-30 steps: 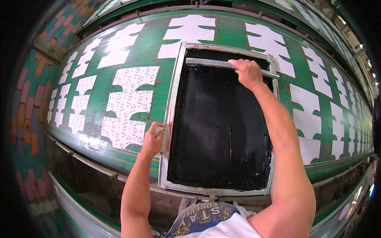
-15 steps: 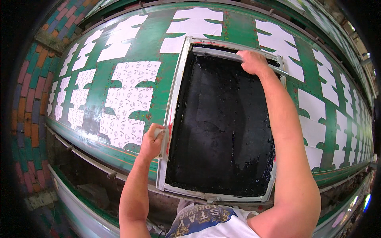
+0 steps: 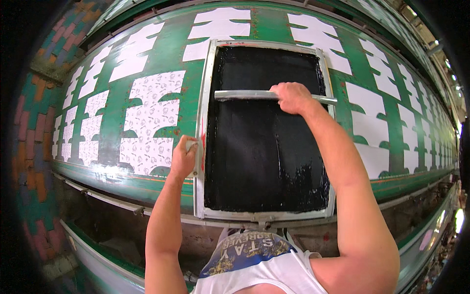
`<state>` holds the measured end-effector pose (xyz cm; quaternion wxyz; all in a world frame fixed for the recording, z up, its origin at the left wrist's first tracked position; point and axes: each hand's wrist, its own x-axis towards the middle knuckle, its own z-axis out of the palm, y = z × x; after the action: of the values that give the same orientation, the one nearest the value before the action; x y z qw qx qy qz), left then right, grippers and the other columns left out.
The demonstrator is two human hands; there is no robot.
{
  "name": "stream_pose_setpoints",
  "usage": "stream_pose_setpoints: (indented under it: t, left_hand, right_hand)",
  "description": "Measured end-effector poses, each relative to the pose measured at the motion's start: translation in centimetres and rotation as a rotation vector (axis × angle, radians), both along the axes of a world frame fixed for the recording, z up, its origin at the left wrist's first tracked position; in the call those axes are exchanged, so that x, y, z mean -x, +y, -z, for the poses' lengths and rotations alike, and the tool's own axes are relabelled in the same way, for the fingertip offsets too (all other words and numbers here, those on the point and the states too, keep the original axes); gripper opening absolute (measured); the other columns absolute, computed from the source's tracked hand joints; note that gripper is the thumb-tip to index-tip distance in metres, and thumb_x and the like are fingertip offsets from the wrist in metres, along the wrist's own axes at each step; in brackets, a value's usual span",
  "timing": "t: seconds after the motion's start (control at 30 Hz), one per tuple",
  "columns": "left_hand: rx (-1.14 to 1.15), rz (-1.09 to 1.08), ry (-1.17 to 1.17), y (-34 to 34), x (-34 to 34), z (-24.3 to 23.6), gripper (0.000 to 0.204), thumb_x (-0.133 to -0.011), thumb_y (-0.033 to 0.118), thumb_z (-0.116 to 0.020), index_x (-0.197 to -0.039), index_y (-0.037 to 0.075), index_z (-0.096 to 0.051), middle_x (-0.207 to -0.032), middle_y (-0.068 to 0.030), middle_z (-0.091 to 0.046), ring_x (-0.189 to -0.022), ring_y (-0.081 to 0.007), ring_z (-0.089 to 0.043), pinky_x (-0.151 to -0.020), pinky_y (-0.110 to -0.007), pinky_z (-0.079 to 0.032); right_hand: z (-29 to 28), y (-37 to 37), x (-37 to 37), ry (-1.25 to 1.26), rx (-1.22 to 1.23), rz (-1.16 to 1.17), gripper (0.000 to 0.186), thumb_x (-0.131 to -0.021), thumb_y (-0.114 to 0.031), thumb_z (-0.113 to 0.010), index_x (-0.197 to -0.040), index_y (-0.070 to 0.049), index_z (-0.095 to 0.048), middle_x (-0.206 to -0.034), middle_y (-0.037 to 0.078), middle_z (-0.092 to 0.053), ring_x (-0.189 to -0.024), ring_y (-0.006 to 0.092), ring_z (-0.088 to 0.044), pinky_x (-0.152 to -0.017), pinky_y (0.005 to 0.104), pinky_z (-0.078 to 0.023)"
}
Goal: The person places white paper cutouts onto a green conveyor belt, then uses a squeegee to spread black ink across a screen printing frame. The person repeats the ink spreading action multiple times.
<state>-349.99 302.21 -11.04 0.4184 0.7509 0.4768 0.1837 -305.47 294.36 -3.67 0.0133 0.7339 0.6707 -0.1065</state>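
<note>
A screen-printing frame (image 3: 332,196) with a silver rim and black ink across its mesh (image 3: 249,152) lies on the long green table (image 3: 259,24). My left hand (image 3: 183,156) is closed on a pale handle (image 3: 195,169) at the frame's left side. My right hand (image 3: 293,98) is closed on a long metal squeegee (image 3: 242,94) that lies crosswise over the inked mesh, in its upper third. My right forearm crosses the frame's right edge.
White cut pieces (image 3: 369,147) lie in rows along the table on both sides, some on the left (image 3: 152,93) with small printed figures. A rail (image 3: 105,197) runs below the table's near edge. Coloured bricks (image 3: 39,137) show at far left, another green table beyond the back edge.
My right hand and the squeegee went up toward the frame's far end, then came back toward me, down the mesh. My left hand has stayed on the handle.
</note>
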Motion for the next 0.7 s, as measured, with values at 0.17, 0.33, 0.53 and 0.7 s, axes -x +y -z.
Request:
stream_pose_setpoints:
  t: [0.17, 0.33, 0.53, 0.7]
  left_hand:
    - [-0.092, 0.023, 0.023, 0.3, 0.4, 0.5, 0.017, -0.106, 0.013, -0.068, -0.122, 0.007, -0.067, -0.083, -0.0231, -0.069, -0.078, -0.0377, -0.068, -0.075, -0.048, -0.053]
    - [-0.095, 0.028, 0.006, 0.4, 0.5, 0.8, 0.019, -0.106, 0.014, -0.068, -0.123, 0.007, -0.067, -0.084, -0.0248, -0.068, -0.079, -0.0418, -0.068, -0.077, -0.051, -0.053]
    - [-0.099, 0.021, 0.008, 0.9, 0.5, 2.0, 0.032, -0.115, 0.034, -0.057, -0.127, 0.005, -0.067, -0.116, -0.0306, -0.076, -0.114, -0.0515, -0.071, -0.096, -0.056, -0.055]
    - [-0.171, 0.029, 0.026, 1.3, 0.3, 2.4, 0.03, -0.114, 0.03, -0.055, -0.127, 0.006, -0.067, -0.12, -0.03, -0.075, -0.116, -0.0518, -0.07, -0.098, -0.057, -0.055]
  right_hand:
    - [-0.5, -9.4, 7.5, 0.025, -0.037, -0.02, 0.031, -0.088, -0.007, -0.071, -0.117, -0.016, -0.076, -0.111, 0.014, -0.079, -0.109, 0.0385, -0.077, -0.094, 0.0538, -0.063]
    - [-1.3, -18.0, 15.3, 0.046, -0.026, 0.015, 0.038, -0.088, -0.002, -0.069, -0.122, -0.018, -0.077, -0.109, 0.012, -0.078, -0.106, 0.035, -0.078, -0.093, 0.0518, -0.062]
    - [-1.5, -26.3, 23.0, 0.07, -0.114, 0.057, 0.039, -0.086, -0.001, -0.07, -0.12, -0.018, -0.078, -0.102, 0.007, -0.075, -0.102, 0.0315, -0.073, -0.089, 0.048, -0.056]
    - [-1.6, -29.2, 25.3, 0.033, -0.105, 0.026, 0.054, -0.082, 0.003, -0.074, -0.133, -0.015, -0.073, -0.117, 0.006, -0.073, -0.114, 0.0309, -0.068, -0.096, 0.0461, -0.051]
